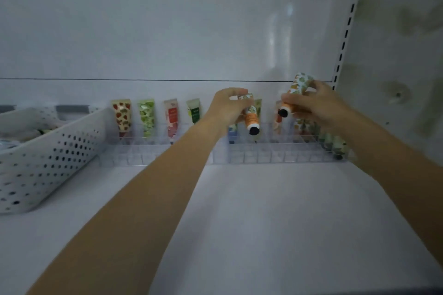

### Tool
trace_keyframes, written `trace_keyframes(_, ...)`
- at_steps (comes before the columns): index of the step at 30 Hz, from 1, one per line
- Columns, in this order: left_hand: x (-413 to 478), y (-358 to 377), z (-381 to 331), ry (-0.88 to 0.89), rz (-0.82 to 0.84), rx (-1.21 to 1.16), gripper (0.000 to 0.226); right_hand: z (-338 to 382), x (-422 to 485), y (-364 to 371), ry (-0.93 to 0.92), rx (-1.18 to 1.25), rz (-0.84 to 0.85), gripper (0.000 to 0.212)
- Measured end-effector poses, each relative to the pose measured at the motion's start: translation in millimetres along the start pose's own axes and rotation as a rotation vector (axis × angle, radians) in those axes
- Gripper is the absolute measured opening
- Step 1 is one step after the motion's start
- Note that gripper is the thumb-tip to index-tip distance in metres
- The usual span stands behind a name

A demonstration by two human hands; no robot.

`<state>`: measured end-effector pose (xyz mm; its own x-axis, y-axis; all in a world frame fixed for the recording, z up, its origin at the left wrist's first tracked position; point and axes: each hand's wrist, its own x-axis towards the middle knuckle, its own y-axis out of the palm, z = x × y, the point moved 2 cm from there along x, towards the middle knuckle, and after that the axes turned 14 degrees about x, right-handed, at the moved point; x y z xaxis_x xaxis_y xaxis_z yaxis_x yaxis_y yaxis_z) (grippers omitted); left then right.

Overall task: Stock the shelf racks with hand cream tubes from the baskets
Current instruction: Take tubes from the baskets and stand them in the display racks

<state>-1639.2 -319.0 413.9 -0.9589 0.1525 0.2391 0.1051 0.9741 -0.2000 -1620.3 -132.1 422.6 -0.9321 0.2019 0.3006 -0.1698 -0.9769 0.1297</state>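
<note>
Across the lower half of the frame runs a white shelf (263, 211), with a pale back panel (167, 31) rising behind it. At the left edge a white perforated basket (48, 151) sits on the shelf, angled toward the back; its contents are too blurred to make out. A clear rack (263, 153) stretches along the rear of the shelf from beside the basket to the right upright. Both forearms reach up from the bottom of the frame to the rack's right half. The left hand (227, 105) has its fingers curled round an orange tube (251, 117), black cap pointing down over the rack. Just to its right, the right hand (318, 105) grips a leafy tube (293, 93), tilted, cap toward the lower left and crimped end up. Four tubes (146, 117) stand upright in the rack left of the hands, spaced apart. More tubes show partly behind the hands and at the rack's right end.
</note>
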Motion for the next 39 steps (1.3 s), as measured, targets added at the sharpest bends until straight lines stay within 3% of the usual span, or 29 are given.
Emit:
trace_keyframes(5, 1, 47, 23, -0.048, -0.024, 0.053, 0.033, -11, 8, -31, -0.127, -0.132, -0.112, 0.056)
trace_keyframes(9, -1, 58, 41, -0.053, -0.086, 0.142, 0.034, -36, 6, -31, -0.282, -0.453, -0.161, 0.045)
trace_keyframes(13, 1, 52, 45, 0.009, -0.117, 0.161, 0.033, -49, 10, -36, -0.322, -0.626, -0.206, 0.036)
trace_keyframes(28, -1, 44, 54, 0.036, -0.098, 0.185, 0.033, -77, 3, -33, -0.280, -1.020, -0.252, 0.070)
trace_keyframes(31, -2, 41, 54, 0.037, -0.114, 0.167, 0.034, -69, -2, -28, -0.414, -1.112, -0.273, 0.066)
trace_keyframes(32, -3, 40, 54, 0.036, -0.121, 0.155, 0.034, -63, -5, -25, -0.492, -1.094, -0.250, 0.063)
trace_keyframes(34, -4, 40, 53, 0.033, -0.128, 0.125, 0.034, -56, -11, -17, -0.517, -0.835, -0.111, 0.054)
trace_keyframes(36, -5, 42, 52, 0.038, -0.118, 0.098, 0.034, -58, -20, -5, -0.317, -0.564, 0.082, 0.055)
trace_keyframes(39, -8, 46, 50, 0.049, -0.081, 0.096, 0.035, -70, -30, 5, -0.033, -0.404, 0.269, 0.068)
